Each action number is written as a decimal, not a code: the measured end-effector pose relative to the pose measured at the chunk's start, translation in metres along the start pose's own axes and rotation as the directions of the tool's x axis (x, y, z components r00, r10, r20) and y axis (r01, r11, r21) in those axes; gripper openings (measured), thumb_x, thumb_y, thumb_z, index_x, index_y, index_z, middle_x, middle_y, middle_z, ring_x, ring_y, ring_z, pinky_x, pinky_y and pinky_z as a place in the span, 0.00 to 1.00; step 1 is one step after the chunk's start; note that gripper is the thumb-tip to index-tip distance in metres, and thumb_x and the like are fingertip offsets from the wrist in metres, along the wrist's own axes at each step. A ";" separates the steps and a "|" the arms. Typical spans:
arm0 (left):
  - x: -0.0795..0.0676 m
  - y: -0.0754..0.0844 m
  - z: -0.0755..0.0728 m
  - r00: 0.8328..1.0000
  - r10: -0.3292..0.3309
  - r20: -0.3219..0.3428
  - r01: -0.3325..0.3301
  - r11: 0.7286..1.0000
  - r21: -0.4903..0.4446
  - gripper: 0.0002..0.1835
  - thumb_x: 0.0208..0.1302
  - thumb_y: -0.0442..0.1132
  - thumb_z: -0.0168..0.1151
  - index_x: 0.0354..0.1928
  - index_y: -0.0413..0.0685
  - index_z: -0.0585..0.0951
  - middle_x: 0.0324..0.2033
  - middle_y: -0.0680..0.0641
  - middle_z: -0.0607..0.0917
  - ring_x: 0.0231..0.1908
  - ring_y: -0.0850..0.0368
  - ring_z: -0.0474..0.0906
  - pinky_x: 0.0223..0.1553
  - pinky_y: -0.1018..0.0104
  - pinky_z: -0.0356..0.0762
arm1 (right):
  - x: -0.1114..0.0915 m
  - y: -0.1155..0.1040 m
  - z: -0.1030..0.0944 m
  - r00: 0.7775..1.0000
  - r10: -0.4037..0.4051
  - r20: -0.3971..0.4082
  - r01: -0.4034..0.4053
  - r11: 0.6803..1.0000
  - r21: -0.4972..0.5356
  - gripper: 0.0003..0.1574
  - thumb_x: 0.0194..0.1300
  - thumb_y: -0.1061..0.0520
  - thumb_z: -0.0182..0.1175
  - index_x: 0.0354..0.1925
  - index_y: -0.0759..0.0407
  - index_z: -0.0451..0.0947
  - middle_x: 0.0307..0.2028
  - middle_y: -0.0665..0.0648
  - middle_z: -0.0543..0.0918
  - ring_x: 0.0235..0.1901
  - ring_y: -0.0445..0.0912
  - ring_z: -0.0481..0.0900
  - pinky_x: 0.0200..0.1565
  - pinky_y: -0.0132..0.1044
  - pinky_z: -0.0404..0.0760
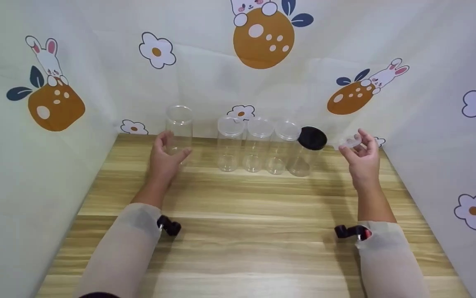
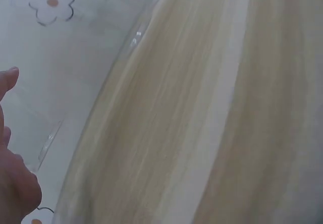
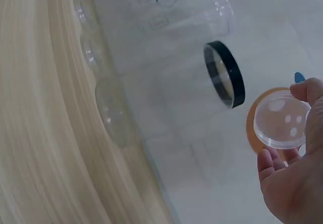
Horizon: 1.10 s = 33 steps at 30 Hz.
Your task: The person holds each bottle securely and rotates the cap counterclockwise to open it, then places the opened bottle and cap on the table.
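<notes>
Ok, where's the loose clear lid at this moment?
In the head view, the clear lid is on the right, pinched in the right hand, just right of the black-lidded jar.

Clear jars; black lid

4 jars on tbl, 5th jar L, lid R

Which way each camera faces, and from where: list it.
Head: worn there, facing forward-down at jars; shows left hand, right hand, sleeves.
Left wrist: worn there, facing table and cloth; part of the left hand shows.
Right wrist: worn there, facing black lid and clear lid; right hand shows.
Head and right wrist share both lids.
</notes>
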State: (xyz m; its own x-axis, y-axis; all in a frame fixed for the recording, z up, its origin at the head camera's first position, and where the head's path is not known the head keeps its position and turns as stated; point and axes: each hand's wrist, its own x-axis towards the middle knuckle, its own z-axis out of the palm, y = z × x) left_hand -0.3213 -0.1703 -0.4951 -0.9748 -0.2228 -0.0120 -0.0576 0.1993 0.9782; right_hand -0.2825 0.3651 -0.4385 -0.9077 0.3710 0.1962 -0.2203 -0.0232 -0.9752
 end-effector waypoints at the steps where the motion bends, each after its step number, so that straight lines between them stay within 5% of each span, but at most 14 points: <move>1: 0.004 -0.002 0.000 1.000 -0.016 -0.008 0.016 1.000 -0.021 0.58 0.55 0.58 0.84 0.82 0.63 0.59 0.84 0.55 0.62 0.84 0.51 0.54 0.86 0.48 0.54 | 0.005 0.005 -0.003 0.999 0.036 0.003 -0.035 0.998 -0.051 0.44 0.66 0.71 0.68 0.75 0.51 0.67 0.64 0.50 0.69 0.62 0.48 0.76 0.52 0.24 0.85; 7: 0.023 -0.009 0.005 0.996 -0.073 -0.042 0.067 0.991 -0.118 0.56 0.61 0.48 0.82 0.84 0.62 0.56 0.84 0.55 0.61 0.84 0.56 0.54 0.83 0.60 0.62 | 0.020 0.028 -0.012 0.974 0.221 0.041 -0.194 0.919 -0.344 0.50 0.68 0.61 0.68 0.83 0.50 0.60 0.80 0.58 0.62 0.72 0.47 0.70 0.60 0.24 0.79; 12: 0.030 -0.010 0.006 0.995 -0.099 -0.033 0.095 0.990 -0.100 0.55 0.62 0.49 0.80 0.84 0.66 0.56 0.85 0.57 0.60 0.85 0.57 0.53 0.85 0.58 0.58 | 0.024 0.043 -0.016 0.961 0.254 0.114 -0.169 0.858 -0.485 0.56 0.71 0.52 0.71 0.86 0.55 0.53 0.85 0.59 0.59 0.85 0.52 0.55 0.82 0.42 0.63; 17: 0.040 -0.013 0.005 0.993 -0.103 -0.058 0.099 0.992 -0.073 0.54 0.64 0.48 0.79 0.85 0.63 0.55 0.84 0.55 0.61 0.85 0.56 0.53 0.85 0.60 0.56 | 0.027 0.060 -0.023 0.948 0.273 0.166 -0.124 0.794 -0.595 0.56 0.72 0.48 0.70 0.85 0.61 0.52 0.84 0.62 0.59 0.86 0.55 0.50 0.86 0.49 0.51; 24: 0.048 -0.019 0.004 0.990 -0.101 -0.098 0.091 0.991 -0.102 0.49 0.64 0.44 0.79 0.81 0.55 0.59 0.83 0.51 0.63 0.83 0.53 0.57 0.84 0.61 0.59 | 0.030 0.080 -0.032 0.935 0.311 0.170 -0.147 0.776 -0.613 0.56 0.71 0.49 0.72 0.83 0.65 0.54 0.83 0.65 0.59 0.85 0.57 0.54 0.85 0.49 0.55; 28: 0.048 -0.022 0.001 0.992 -0.107 -0.072 0.094 0.982 -0.163 0.48 0.64 0.43 0.79 0.79 0.55 0.59 0.83 0.50 0.61 0.82 0.52 0.58 0.78 0.57 0.70 | 0.030 0.084 -0.032 0.928 0.331 0.174 -0.161 0.773 -0.613 0.57 0.70 0.49 0.73 0.84 0.65 0.54 0.84 0.64 0.58 0.85 0.57 0.54 0.85 0.48 0.56; 33: 0.050 -0.026 -0.005 0.996 -0.076 -0.039 0.072 0.992 -0.103 0.48 0.68 0.42 0.76 0.82 0.57 0.57 0.84 0.51 0.60 0.84 0.52 0.54 0.83 0.57 0.61 | 0.029 0.086 -0.031 0.918 0.346 0.194 -0.158 0.769 -0.620 0.59 0.69 0.50 0.73 0.84 0.63 0.52 0.84 0.63 0.56 0.85 0.58 0.52 0.85 0.49 0.55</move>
State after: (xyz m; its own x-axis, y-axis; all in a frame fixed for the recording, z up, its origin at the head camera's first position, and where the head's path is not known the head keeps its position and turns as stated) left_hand -0.3672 -0.1915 -0.5201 -0.9584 -0.2745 -0.0783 -0.1048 0.0831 0.9910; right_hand -0.3167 0.4024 -0.5201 -0.9788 0.1523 -0.1370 0.1958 0.4988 -0.8443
